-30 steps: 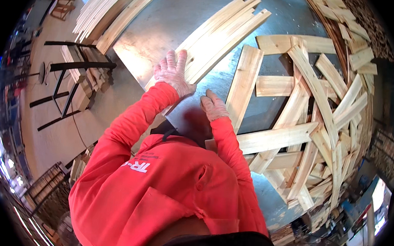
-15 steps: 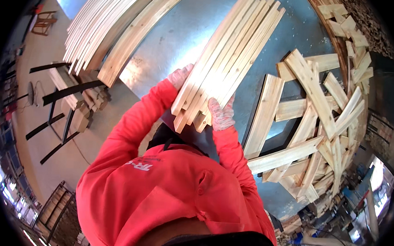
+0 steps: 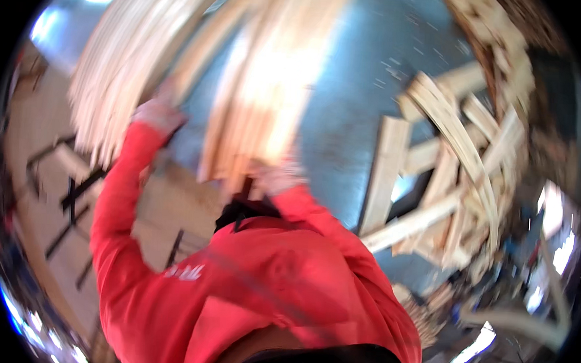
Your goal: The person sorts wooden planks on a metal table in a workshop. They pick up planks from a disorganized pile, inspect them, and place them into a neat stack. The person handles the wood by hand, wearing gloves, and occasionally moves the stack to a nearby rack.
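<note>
Motion blurs the whole view. My left hand (image 3: 160, 113), in a pale glove, is closed at the near end of a single wooden plank (image 3: 212, 42), beside the large stack; its fingers are smeared. To the right of that plank a bundle of wooden slats (image 3: 263, 81) lies on the metal tabletop, its near ends close to my body. My gloved right hand (image 3: 279, 177) grips the bundle at its near right corner, with the thumb across the slat ends and the other fingers partly hidden.
A large stack of slats (image 3: 129, 55) stands at the far left of the metal tabletop (image 3: 358, 86). Loose boards (image 3: 451, 131) lie crisscrossed at the right, beside a wood-heaped edge (image 3: 501, 48). Black metal stand legs (image 3: 73, 196) are on the floor at the left.
My left hand has left the bundle's left side and moved left to the single plank. The bundle has shifted left toward that plank, with my right hand still at its near end.
</note>
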`<move>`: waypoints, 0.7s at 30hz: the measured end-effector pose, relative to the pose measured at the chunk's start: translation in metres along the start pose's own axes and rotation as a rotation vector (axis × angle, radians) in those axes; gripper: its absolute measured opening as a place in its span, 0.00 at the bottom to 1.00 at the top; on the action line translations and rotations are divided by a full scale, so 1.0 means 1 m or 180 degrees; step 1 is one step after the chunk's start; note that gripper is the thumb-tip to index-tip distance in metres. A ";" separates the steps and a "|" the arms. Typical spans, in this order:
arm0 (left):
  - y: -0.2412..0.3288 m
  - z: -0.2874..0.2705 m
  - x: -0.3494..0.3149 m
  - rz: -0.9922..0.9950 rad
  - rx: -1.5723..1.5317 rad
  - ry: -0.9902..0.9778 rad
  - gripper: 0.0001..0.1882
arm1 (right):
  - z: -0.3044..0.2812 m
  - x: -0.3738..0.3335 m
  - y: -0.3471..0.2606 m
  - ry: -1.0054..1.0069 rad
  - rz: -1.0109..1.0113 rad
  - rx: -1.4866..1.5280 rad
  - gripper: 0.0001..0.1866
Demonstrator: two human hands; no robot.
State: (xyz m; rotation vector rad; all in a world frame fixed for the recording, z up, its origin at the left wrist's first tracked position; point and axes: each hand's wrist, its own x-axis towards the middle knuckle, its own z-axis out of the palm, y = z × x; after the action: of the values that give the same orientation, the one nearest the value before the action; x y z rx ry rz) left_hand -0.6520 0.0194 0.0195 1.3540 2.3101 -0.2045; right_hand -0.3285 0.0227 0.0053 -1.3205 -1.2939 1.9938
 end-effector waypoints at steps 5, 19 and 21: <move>0.011 -0.063 -0.033 0.0225 -0.0862 0.1114 0.36 | 0.074 0.038 0.010 -0.0269 -0.0354 -0.1796 0.49; 0.149 0.032 -0.071 0.1317 0.0417 0.2085 0.45 | -0.465 0.044 -0.137 0.1652 -0.0157 -0.5926 0.53; 0.202 0.066 -0.067 0.1833 -0.0843 0.1787 0.45 | -0.452 0.037 -0.146 0.0867 0.0384 -0.5809 0.54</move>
State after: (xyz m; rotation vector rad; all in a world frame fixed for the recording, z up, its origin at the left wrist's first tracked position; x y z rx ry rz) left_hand -0.4310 0.0465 0.0108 2.0352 2.1104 0.7166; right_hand 0.0301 0.3321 0.0615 -2.0749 -2.9494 0.0748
